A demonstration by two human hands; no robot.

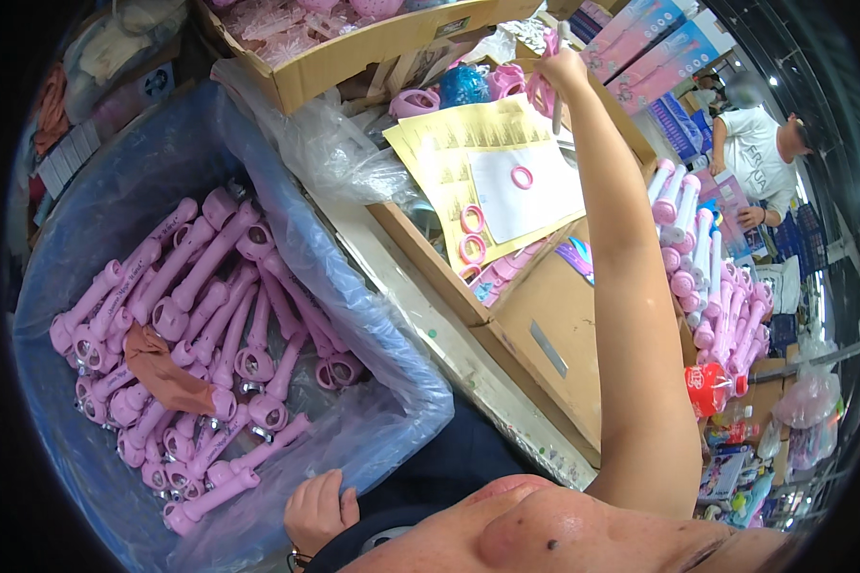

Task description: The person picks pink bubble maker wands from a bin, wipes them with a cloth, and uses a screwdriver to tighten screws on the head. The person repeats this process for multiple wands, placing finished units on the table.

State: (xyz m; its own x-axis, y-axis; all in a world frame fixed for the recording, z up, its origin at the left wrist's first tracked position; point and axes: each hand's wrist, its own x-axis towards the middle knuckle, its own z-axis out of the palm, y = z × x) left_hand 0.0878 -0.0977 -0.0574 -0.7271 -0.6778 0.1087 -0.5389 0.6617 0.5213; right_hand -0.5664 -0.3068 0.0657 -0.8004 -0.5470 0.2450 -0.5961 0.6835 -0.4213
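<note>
My right arm reaches to the back of the workbench. There my right hand [566, 74] is closed around pink plastic pieces [542, 94], and a thin grey rod [559, 84] passes beside its fingers. Their exact shape is partly hidden. My left hand [320, 513] is curled by the near rim of the lined bin [416, 396], with nothing visible in it. Many pink plastic wands [201, 315] lie piled in that bin, a brown cloth [167, 372] on top. Pink rings [522, 178] rest on a white sheet [511, 205] and yellow paper [420, 143].
A cardboard box [354, 53] of pink parts stands at the back. On the right are more pink wands [741, 315] and a red-labelled bottle [715, 389]. A co-worker [755, 158] stands beyond. Clear plastic film [334, 158] hangs between bin and bench.
</note>
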